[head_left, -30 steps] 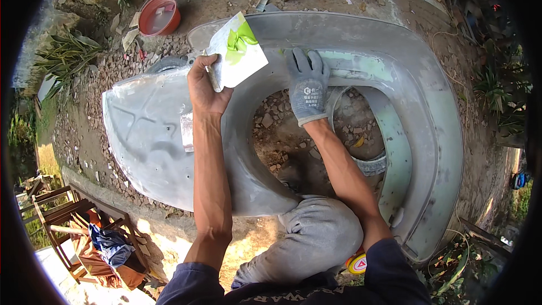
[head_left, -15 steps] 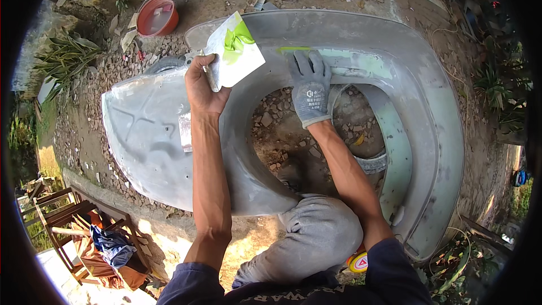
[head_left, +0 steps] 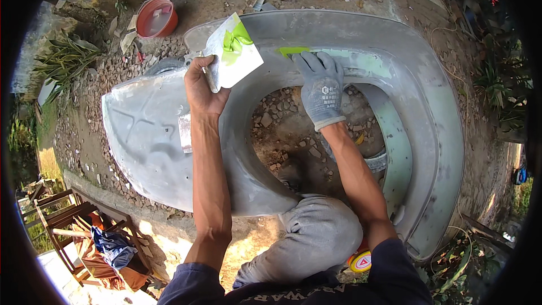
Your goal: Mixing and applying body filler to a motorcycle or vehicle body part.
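A grey car body panel, like a fender (head_left: 418, 73), lies on the ground before me, its large curved opening showing stones beneath. My left hand (head_left: 208, 89), bare, grips a white mixing board (head_left: 243, 62) by its lower left edge. Bright green putty (head_left: 236, 44) is heaped on that board. My right hand (head_left: 323, 87), in a grey glove, presses its bent fingers against the panel's inner rim above the opening. Just left of those fingertips is a smear of green putty (head_left: 291, 51). Whatever the gloved fingers hold, if anything, is hidden under them.
A red bucket (head_left: 157, 18) stands at the far left. Below the opening, my bent knee (head_left: 322, 231) touches the panel's near edge. A wooden rack (head_left: 84, 231) with cloths sits at lower left, and a round yellow-rimmed tin (head_left: 360, 261) is by my right arm.
My gloved right hand has slid a little to the right along the panel, and more of the green smear shows. My left hand and the board have barely moved.
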Tool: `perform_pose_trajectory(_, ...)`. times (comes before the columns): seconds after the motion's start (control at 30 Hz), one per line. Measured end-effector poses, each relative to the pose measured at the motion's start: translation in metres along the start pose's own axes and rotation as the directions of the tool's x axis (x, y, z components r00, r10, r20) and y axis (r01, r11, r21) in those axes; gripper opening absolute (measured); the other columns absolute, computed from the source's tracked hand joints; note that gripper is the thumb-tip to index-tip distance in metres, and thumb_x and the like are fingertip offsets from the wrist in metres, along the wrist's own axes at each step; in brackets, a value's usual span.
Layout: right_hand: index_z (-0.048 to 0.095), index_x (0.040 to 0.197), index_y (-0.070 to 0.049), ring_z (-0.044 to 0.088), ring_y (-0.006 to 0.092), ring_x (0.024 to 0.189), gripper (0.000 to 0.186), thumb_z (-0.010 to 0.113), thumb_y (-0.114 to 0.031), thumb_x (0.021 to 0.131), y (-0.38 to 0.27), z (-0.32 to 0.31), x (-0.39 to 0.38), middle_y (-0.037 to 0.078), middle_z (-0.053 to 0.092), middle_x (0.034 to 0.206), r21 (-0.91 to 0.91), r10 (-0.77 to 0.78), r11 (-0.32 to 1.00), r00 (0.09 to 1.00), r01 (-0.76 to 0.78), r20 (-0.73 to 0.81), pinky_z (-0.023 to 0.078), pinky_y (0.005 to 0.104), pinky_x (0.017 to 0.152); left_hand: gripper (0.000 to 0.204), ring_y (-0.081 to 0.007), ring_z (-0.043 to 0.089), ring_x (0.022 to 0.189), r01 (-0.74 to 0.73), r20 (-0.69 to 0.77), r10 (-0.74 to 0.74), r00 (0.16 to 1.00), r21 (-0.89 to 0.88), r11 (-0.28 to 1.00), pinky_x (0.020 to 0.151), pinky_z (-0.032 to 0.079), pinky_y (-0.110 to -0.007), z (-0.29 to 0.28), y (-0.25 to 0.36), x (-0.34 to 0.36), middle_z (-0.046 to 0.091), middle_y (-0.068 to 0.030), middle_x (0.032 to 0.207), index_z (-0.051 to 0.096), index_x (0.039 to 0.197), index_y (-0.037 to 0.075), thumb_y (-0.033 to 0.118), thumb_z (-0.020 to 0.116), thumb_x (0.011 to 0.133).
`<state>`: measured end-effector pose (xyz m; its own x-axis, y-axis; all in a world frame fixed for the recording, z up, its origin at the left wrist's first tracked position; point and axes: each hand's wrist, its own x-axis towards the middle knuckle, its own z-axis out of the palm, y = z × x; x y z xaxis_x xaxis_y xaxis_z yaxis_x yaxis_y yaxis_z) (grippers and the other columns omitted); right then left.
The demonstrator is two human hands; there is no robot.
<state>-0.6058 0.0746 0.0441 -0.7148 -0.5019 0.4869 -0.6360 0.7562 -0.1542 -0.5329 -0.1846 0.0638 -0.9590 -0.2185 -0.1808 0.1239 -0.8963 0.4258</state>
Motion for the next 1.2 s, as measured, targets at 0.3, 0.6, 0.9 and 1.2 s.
perform_pose_trajectory(0.3, 0.072, 0.124, -0.013, 0.055, 0.0347, 0.122, 0.041, 0.067, -0.009, 0.084, -0.015, 0.029, 0.008, 0.005, 0.066, 0.130, -0.021, -0.005, 1.000, 0.999, 0.004, -0.034, 0.043, 0.0517, 0.108, 0.039, -0.0286, 0.074, 0.111, 0.018, 0.027, -0.017, 1.000, -0.022, 1.000, 0.101, 0.060, -0.041, -0.004, 0.002, 0.003, 0.073, -0.0166, 0.125, 0.061, 0.128, -0.007, 0.011, 0.060, 0.093)
perform_pose_trajectory(0.6, 0.072, 0.123, -0.015, 0.055, 0.0321, 0.122, 0.038, 0.068, -0.013, 0.085, -0.007, 0.027, 0.002, 0.003, 0.063, 0.131, -0.039, -0.043, 0.998, 0.999, 0.042, -0.024, 0.043, 0.0513, 0.108, 0.039, -0.0282, 0.074, 0.111, 0.021, 0.046, -0.020, 0.999, -0.030, 0.999, 0.101, 0.060, -0.041, -0.002, 0.001, 0.000, 0.073, -0.0164, 0.123, 0.061, 0.128, -0.006, 0.011, 0.059, 0.094)
perform_pose_trajectory(0.9, 0.071, 0.126, -0.016, 0.052, 0.0310, 0.129, 0.045, 0.067, -0.007, 0.081, 0.018, 0.022, -0.011, 0.003, 0.063, 0.131, -0.014, -0.096, 0.995, 0.995, 0.097, 0.036, 0.042, 0.0512, 0.111, 0.039, -0.0284, 0.073, 0.112, 0.023, 0.031, -0.022, 0.999, -0.025, 0.999, 0.103, 0.059, -0.041, -0.003, 0.002, 0.001, 0.072, -0.0156, 0.124, 0.061, 0.129, -0.006, 0.010, 0.060, 0.093)
perform_pose_trajectory(1.2, 0.071, 0.127, -0.018, 0.053, 0.0308, 0.129, 0.051, 0.065, -0.003, 0.079, 0.044, 0.006, -0.039, 0.002, 0.065, 0.133, 0.025, -0.157, 0.987, 0.987, 0.156, 0.025, 0.042, 0.0526, 0.111, 0.040, -0.0280, 0.073, 0.111, 0.018, 0.010, -0.018, 1.000, -0.001, 1.000, 0.101, 0.059, -0.040, -0.001, -0.001, 0.002, 0.073, -0.0150, 0.124, 0.061, 0.129, -0.005, 0.011, 0.061, 0.092)
